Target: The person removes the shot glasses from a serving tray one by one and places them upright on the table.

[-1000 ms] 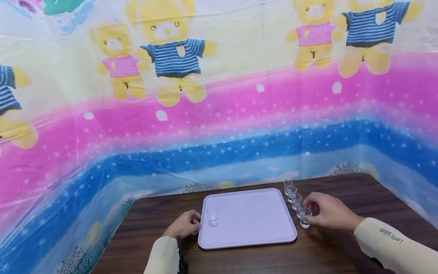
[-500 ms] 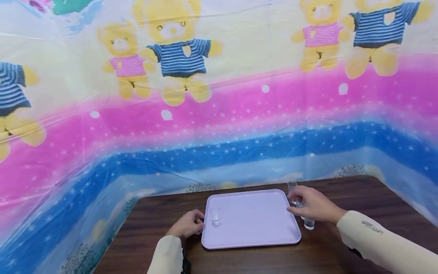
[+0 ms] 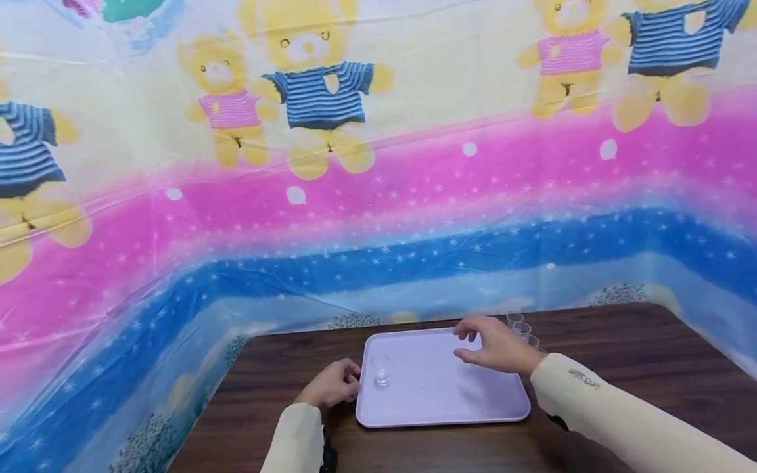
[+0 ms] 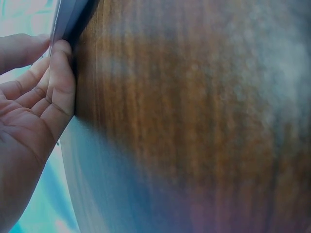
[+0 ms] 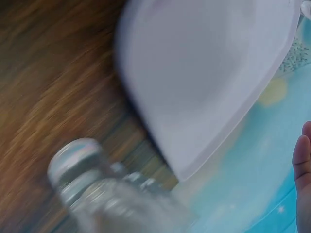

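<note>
A pale lilac tray (image 3: 437, 404) lies on the table. My left hand (image 3: 334, 383) is at its left side; in the left wrist view, thumb and forefinger pinch the tray's edge (image 4: 73, 17). Near that side, inside the tray, stands clear shot glass (image 3: 381, 376); whether a second is behind it, I cannot tell. Above the tray's far right part hovers my right hand (image 3: 497, 345), thumb and bent fingers spread apart, with no glass visible between them. Just past the tray's right side, several clear shot glasses (image 3: 522, 328) form a row, partly hidden by my right wrist.
The dark wood-grain table (image 3: 621, 368) extends to both sides of the tray and in front of it. A printed bear curtain (image 3: 414, 197) hangs right behind the table's far edge. The glasses are blurred in the right wrist view.
My right hand has left the nearest glass of the row, passing over the row and leftwards above the tray. The left hand keeps its place on the tray's edge. The head view shifts slightly.
</note>
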The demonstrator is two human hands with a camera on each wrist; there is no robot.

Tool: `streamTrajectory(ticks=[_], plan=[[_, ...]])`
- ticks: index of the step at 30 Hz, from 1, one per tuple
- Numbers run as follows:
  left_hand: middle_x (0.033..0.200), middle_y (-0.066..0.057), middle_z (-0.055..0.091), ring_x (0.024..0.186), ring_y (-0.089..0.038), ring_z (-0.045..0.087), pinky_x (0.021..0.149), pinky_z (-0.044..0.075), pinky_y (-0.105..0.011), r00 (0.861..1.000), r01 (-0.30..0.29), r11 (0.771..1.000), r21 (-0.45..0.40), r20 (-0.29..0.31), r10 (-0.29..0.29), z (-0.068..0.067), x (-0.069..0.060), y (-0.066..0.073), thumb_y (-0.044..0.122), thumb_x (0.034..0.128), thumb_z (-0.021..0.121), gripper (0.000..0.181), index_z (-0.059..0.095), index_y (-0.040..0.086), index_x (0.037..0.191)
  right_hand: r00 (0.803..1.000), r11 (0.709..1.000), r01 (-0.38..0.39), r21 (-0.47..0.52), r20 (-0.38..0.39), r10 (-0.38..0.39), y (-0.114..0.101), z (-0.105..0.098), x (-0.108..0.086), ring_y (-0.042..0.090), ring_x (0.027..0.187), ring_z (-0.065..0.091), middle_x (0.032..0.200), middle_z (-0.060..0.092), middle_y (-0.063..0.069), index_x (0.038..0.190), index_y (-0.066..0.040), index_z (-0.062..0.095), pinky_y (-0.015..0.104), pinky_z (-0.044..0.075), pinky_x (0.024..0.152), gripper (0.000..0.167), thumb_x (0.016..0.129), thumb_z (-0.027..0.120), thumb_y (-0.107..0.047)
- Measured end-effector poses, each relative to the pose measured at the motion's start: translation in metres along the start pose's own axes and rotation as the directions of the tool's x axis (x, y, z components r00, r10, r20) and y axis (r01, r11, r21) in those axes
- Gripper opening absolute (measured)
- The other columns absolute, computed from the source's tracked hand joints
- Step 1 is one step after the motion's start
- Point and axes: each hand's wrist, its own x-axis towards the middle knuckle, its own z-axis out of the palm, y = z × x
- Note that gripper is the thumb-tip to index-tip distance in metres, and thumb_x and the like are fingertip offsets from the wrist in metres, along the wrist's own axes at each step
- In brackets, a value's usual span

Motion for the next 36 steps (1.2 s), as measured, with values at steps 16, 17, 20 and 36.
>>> streamTrajectory(ticks=[16, 17, 20, 36], plan=[[0.078, -0.008, 0.056, 0.064, -0.018, 0.057, 0.060, 0.052, -0.033, 1.000, 0.000, 1.000, 0.003, -0.008, 0.000, -0.004, 0.001, 0.001, 0.001, 0.0854, 0.063, 0.023, 0.054, -0.003, 0.107, 0.994, 0.989, -0.043, 0.140, 0.109, 0.028, -0.051, 0.050, 0.047, 0.017, 0.091, 0.056, 0.100, 0.061, -0.003, 0.109, -0.014, 0.063, 0.034, 0.050, 0.077, 0.032, 0.081, 0.075, -0.026], [0.078, -0.008, 0.057, 0.064, -0.018, 0.057, 0.060, 0.052, -0.033, 1.000, -0.002, 1.000, 0.002, -0.008, 0.002, -0.005, 0.002, 0.001, 0.001, 0.0854, 0.063, 0.023, 0.054, -0.003, 0.107, 0.992, 0.988, -0.049, 0.145, 0.119, 0.032, -0.054, 0.054, 0.050, 0.018, 0.092, 0.056, 0.101, 0.061, -0.002, 0.109, -0.014, 0.063, 0.034, 0.050, 0.078, 0.033, 0.081, 0.075, -0.025], [0.078, -0.008, 0.057, 0.064, -0.018, 0.057, 0.060, 0.052, -0.033, 1.000, -0.002, 1.000, 0.005, -0.010, 0.002, -0.006, 0.002, 0.000, 0.001, 0.0857, 0.063, 0.023, 0.054, -0.003, 0.106, 0.991, 0.986, -0.059, 0.156, 0.131, 0.038, -0.061, 0.065, 0.057, 0.019, 0.092, 0.056, 0.102, 0.061, 0.001, 0.111, -0.011, 0.063, 0.034, 0.049, 0.078, 0.033, 0.082, 0.074, -0.023], [0.076, -0.008, 0.057, 0.061, -0.018, 0.057, 0.058, 0.052, -0.033, 0.998, -0.058, 0.998, -0.009, -0.011, 0.058, 0.000, -0.003, -0.004, 0.000, 0.0841, 0.061, 0.021, 0.053, -0.005, 0.103, 0.993, 0.989, -0.069, 0.133, 0.099, 0.056, -0.073, 0.105, 0.064, 0.015, 0.083, 0.056, 0.093, 0.060, 0.000, 0.103, -0.006, 0.066, 0.028, 0.049, 0.071, 0.029, 0.081, 0.076, -0.021]])
